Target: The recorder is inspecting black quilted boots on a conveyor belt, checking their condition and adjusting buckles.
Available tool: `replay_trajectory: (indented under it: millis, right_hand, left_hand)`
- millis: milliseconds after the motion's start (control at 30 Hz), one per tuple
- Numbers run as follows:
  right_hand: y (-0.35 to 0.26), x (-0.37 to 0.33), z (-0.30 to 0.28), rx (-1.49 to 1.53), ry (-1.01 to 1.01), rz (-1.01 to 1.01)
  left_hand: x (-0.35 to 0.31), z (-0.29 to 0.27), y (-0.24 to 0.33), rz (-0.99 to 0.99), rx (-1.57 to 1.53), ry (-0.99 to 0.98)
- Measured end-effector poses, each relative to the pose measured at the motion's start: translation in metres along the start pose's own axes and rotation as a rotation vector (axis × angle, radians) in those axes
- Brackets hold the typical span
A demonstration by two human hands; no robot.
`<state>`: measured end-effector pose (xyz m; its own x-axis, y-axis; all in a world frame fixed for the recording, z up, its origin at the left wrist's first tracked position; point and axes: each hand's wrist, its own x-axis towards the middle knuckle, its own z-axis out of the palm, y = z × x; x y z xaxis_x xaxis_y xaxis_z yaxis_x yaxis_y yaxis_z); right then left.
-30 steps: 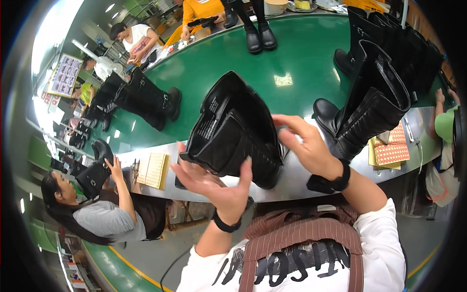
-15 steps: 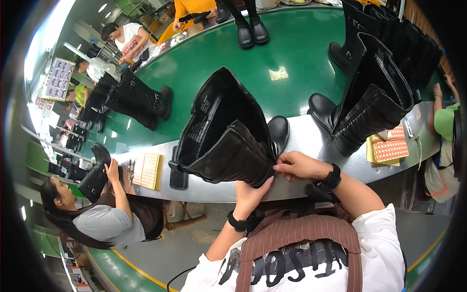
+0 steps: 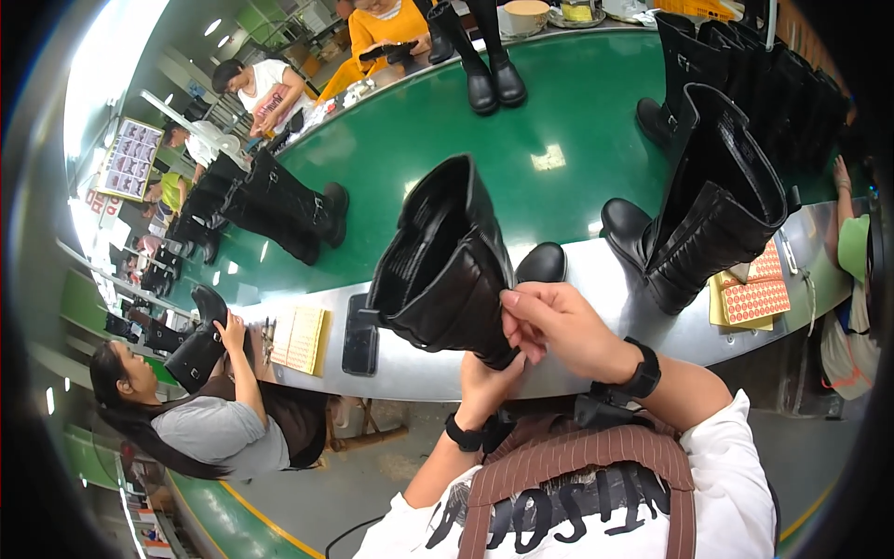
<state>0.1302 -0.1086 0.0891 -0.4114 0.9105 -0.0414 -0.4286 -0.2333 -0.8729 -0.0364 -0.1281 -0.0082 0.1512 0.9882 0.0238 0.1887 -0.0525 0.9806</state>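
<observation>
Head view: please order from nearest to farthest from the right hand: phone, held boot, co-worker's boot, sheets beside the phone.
1. Held boot: touching the right hand.
2. Phone: to the left, on the metal ledge.
3. Sheets: left of the phone.
4. Co-worker's boot: farthest left of these.

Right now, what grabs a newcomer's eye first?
The tall black boot at centre, its open top visible, with the left hand low on it and the right hand at its right side. Then the second boot standing to its right, and the bright green surface stretching beyond both.
</observation>
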Motion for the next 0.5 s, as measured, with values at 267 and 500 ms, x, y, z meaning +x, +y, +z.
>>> replay_trajectory:
  millis: [267,500]
  right_hand:
    - [-0.079,-0.005,0.047,-0.156,-0.096,-0.191]
    - [-0.103,-0.096,0.017,-1.478,0.513,-1.041]
  left_hand:
    - [-0.006,0.001,-0.018,-0.011,0.075,0.049]
    - [0.009,-0.020,-0.038,0.091,-0.096,0.284]
